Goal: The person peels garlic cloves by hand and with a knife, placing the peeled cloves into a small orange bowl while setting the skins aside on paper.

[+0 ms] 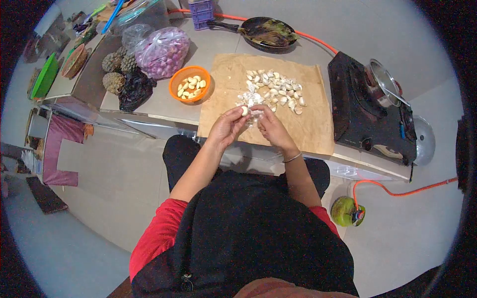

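Observation:
My left hand pinches a pale garlic clove between thumb and fingertips, above the front part of a brown paper sheet. Close beside it, my right hand has its thumb and forefinger pressed together; whatever is between them is too small to make out. Beyond the hands, a pile of unpeeled garlic cloves is spread over the paper. White garlic skins lie at the pile's left side and under my fingers. An orange plastic basket with several peeled cloves stands left of the paper.
A black gas stove with a metal pot stands right. Behind the paper is a frying pan holding leaves. A bag of shallots and a black plastic bag sit left. A green gas cylinder stands on the floor.

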Action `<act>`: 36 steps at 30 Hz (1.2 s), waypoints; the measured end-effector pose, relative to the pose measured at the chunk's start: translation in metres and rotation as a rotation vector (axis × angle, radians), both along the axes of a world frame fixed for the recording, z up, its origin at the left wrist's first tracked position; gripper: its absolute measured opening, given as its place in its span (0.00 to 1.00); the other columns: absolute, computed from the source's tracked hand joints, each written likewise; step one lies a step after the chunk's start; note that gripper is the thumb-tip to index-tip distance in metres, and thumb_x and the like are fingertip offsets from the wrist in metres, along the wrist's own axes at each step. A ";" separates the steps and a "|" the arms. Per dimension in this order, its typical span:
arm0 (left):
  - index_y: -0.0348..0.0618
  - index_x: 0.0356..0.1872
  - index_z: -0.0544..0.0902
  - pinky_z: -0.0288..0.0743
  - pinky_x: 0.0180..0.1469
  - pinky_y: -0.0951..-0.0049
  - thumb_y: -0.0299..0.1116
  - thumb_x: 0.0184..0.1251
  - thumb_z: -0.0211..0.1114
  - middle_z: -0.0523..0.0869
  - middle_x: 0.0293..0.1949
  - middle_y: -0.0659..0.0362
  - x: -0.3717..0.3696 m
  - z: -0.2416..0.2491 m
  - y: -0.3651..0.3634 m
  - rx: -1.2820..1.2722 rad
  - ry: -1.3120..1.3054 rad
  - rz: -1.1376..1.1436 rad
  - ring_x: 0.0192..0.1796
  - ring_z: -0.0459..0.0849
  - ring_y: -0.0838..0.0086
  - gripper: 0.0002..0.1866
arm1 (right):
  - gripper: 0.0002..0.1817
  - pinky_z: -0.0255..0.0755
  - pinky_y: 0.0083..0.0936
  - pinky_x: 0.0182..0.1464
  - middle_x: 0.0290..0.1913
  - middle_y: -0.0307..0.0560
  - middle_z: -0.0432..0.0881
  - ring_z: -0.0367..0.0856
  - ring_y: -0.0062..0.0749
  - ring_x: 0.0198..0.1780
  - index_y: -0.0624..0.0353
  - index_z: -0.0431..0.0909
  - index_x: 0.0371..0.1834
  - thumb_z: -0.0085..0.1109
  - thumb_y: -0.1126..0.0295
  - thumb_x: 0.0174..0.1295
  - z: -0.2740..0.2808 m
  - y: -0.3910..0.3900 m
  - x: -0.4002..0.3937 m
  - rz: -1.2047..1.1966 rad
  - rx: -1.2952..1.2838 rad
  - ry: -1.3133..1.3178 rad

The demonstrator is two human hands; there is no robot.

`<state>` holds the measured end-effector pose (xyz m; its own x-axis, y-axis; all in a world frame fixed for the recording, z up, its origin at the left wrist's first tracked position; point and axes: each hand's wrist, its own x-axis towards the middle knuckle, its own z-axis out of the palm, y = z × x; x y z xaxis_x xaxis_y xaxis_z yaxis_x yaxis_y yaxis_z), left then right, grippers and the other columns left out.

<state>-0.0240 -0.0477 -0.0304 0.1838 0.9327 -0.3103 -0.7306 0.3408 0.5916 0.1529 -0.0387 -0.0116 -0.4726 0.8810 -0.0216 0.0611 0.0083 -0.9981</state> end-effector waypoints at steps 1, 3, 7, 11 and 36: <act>0.30 0.53 0.74 0.77 0.54 0.79 0.27 0.68 0.55 0.79 0.49 0.51 0.000 0.000 0.000 0.008 -0.005 -0.007 0.51 0.80 0.70 0.15 | 0.15 0.51 0.11 0.22 0.23 0.28 0.59 0.54 0.12 0.22 0.48 0.66 0.58 0.36 0.62 0.73 0.001 0.000 0.002 -0.027 -0.025 -0.008; 0.30 0.54 0.74 0.77 0.54 0.78 0.27 0.68 0.55 0.79 0.49 0.51 0.000 0.000 0.000 0.029 -0.002 -0.031 0.52 0.80 0.70 0.16 | 0.15 0.57 0.15 0.27 0.26 0.30 0.62 0.59 0.15 0.27 0.46 0.69 0.56 0.36 0.60 0.72 0.007 0.000 0.007 -0.081 -0.073 -0.024; 0.31 0.55 0.73 0.77 0.52 0.79 0.27 0.69 0.55 0.80 0.48 0.52 0.001 0.003 -0.002 0.046 0.068 -0.036 0.50 0.81 0.71 0.16 | 0.16 0.54 0.13 0.25 0.25 0.29 0.60 0.57 0.14 0.26 0.46 0.65 0.60 0.37 0.60 0.73 0.020 -0.005 0.007 0.029 -0.145 -0.002; 0.33 0.55 0.74 0.78 0.48 0.81 0.26 0.69 0.55 0.82 0.45 0.54 -0.001 -0.006 0.000 0.077 0.101 -0.057 0.46 0.82 0.73 0.16 | 0.17 0.49 0.10 0.20 0.22 0.29 0.58 0.52 0.11 0.20 0.47 0.61 0.63 0.36 0.62 0.73 0.015 -0.009 0.000 0.126 -0.168 0.066; 0.36 0.48 0.82 0.72 0.36 0.86 0.26 0.63 0.63 0.85 0.37 0.60 0.008 0.010 -0.008 0.230 0.460 0.137 0.34 0.79 0.83 0.13 | 0.17 0.46 0.10 0.18 0.23 0.28 0.57 0.50 0.10 0.20 0.48 0.64 0.62 0.37 0.59 0.73 0.026 -0.014 0.001 0.109 -0.261 0.166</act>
<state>-0.0160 -0.0556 -0.0203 -0.0518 0.9920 -0.1147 -0.4064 0.0839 0.9098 0.1542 -0.0525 0.0148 -0.5799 0.7998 -0.1550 -0.0898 -0.2518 -0.9636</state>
